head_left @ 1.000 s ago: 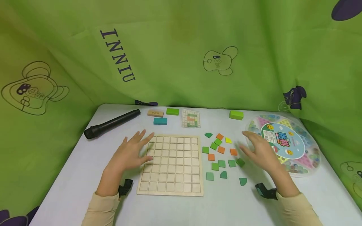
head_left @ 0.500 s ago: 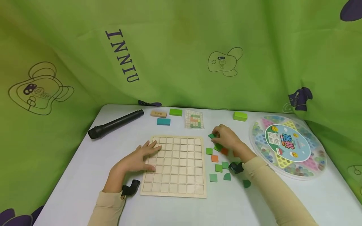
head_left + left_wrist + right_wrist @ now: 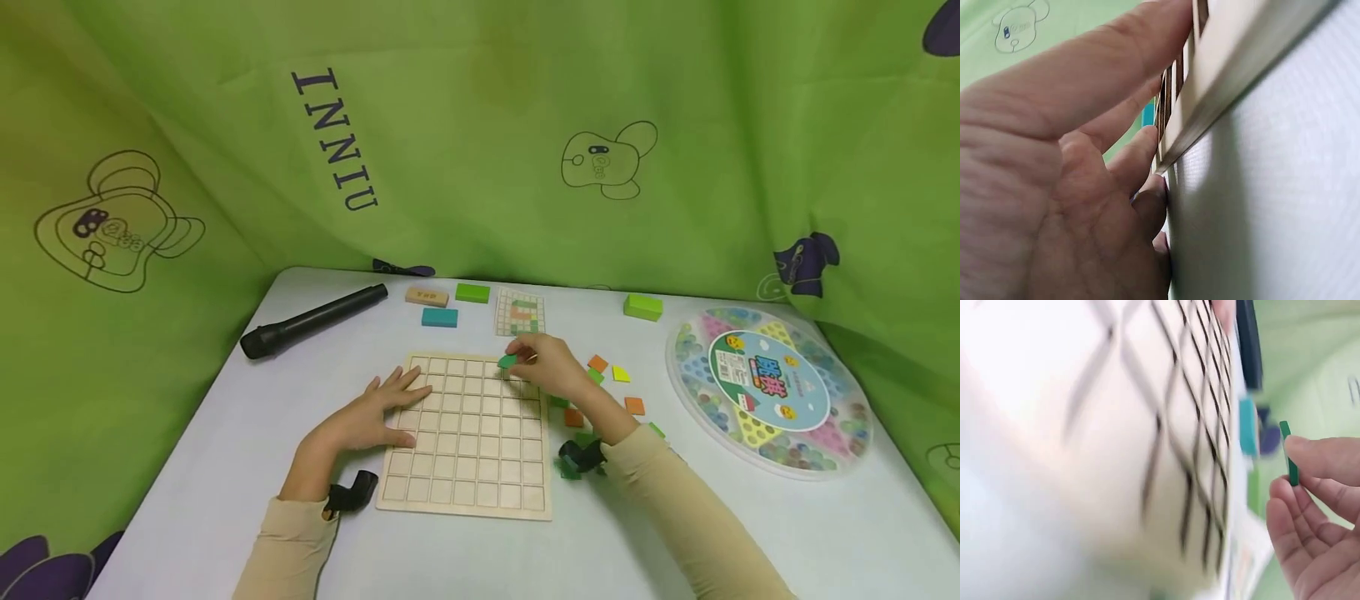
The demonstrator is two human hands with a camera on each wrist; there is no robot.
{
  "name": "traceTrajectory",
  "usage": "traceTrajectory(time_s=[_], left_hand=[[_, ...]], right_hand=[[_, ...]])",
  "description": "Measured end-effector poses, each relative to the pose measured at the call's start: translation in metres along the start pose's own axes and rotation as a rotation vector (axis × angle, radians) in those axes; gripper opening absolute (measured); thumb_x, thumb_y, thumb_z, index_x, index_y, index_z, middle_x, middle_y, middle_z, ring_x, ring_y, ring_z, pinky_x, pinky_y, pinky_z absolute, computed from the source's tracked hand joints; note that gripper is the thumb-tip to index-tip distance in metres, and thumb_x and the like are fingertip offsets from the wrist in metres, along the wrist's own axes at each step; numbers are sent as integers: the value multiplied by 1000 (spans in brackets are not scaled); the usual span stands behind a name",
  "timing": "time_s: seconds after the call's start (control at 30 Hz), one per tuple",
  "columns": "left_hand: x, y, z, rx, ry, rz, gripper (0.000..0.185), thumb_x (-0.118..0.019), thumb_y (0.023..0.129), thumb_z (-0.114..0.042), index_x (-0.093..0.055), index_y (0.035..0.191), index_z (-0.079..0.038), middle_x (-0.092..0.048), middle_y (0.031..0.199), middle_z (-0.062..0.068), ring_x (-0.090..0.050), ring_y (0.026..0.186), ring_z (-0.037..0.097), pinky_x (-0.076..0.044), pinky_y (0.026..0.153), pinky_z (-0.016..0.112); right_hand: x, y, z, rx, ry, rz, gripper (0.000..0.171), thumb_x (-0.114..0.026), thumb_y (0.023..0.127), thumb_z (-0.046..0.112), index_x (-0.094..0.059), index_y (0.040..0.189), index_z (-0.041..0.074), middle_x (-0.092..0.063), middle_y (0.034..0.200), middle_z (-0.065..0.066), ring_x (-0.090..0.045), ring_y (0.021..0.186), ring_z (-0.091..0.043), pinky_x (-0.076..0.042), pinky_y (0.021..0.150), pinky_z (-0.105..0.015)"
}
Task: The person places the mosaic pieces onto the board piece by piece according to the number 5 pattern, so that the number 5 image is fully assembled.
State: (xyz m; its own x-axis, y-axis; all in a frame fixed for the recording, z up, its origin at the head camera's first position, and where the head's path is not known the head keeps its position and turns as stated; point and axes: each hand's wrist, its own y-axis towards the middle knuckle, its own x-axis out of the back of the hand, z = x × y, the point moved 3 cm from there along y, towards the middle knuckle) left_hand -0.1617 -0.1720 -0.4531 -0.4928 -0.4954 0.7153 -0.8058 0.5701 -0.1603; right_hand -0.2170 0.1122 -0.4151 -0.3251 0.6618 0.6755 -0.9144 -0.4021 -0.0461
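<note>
A square wooden grid board (image 3: 467,468) lies on the table in the head view. My left hand (image 3: 363,423) rests over its left edge with fingers spread; the left wrist view has the thumb and fingertips right at the board's rim (image 3: 1225,87). My right hand (image 3: 553,367) pinches a green quarter-circle tile (image 3: 507,362) between thumb and fingers, over the board's back right part. From the right wrist, the tile (image 3: 1289,456) appears nearly edge-on. Orange tiles (image 3: 634,406), a yellow quarter-circle tile (image 3: 620,373) and green tiles lie right of the board, several partly hidden by the right arm.
A pattern card (image 3: 521,312) lies behind the board. Left of it are green (image 3: 472,292), teal (image 3: 439,317) and wooden (image 3: 427,297) blocks and a black microphone (image 3: 315,321). Another green block (image 3: 643,307) and a round marble game box (image 3: 768,392) stand at the right.
My right hand came from the right to the loose tiles, picked up the green quarter-circle tile and carried it left over the board. My left hand settled on the board's left edge.
</note>
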Motion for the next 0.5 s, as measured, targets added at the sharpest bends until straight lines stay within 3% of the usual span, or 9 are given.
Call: traceTrajectory(time_s=[0.23,0.5], left_hand=[[0,-2,2,-9,-26,-5,79,-75,78,-38,-40,145,-15,-14,159,10,1,146,36,6,115,58],[2,-3,1,-1,-31,-2,78,-75,78,-37,-40,145,-16,-13,159,9,2,147,35,6,116,56]], right_hand=[[-50,24,29,43,-19,130,23,-67,87,10,-66,110,5,-63,101,-6,-60,92,-18,-53,78,-29],[-69,33,39,86,-114,163,19,-68,86,8,-68,105,6,-61,101,-5,-59,92,-16,-52,80,-28]])
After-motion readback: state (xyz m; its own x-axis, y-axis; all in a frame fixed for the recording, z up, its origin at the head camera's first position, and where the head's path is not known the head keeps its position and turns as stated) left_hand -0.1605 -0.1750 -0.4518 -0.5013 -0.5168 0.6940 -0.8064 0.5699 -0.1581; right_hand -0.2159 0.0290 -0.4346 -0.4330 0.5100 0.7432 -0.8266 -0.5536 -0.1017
